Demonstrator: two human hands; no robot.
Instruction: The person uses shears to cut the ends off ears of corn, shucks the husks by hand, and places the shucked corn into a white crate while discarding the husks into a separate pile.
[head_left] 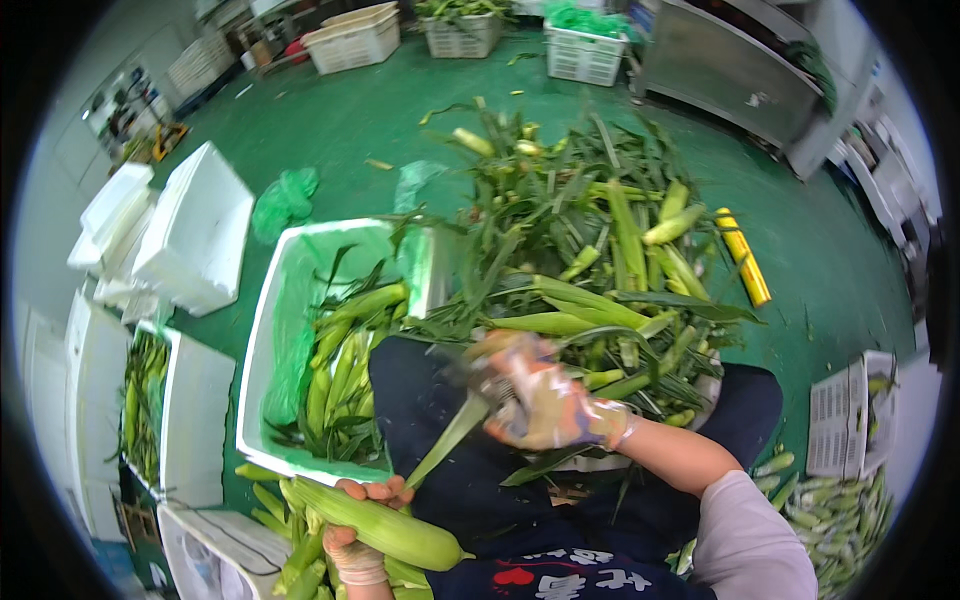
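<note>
An ear of corn [410, 540] in its pale green husk lies tilted in my left hand [350, 548], whose fingers wrap round it from both sides. My right hand [550, 400], in a stained orange and white glove, is above my lap with curled fingers. Motion smears its front, and a dark greyish thing at the fingers is too blurred to name. A long strip of corn leaf [450, 437] stretches from near my left fingertips up to my right hand. Before me rises a big heap of corn ears and leaves [600, 250].
A white foam box [258, 350] lined with green plastic holds corn ears at my left. More ears [275, 510] lie beside my left arm. White foam boxes [205, 230] stand farther left. A yellow roll [743, 257] lies right of the heap; a white crate [838, 420] stands at right.
</note>
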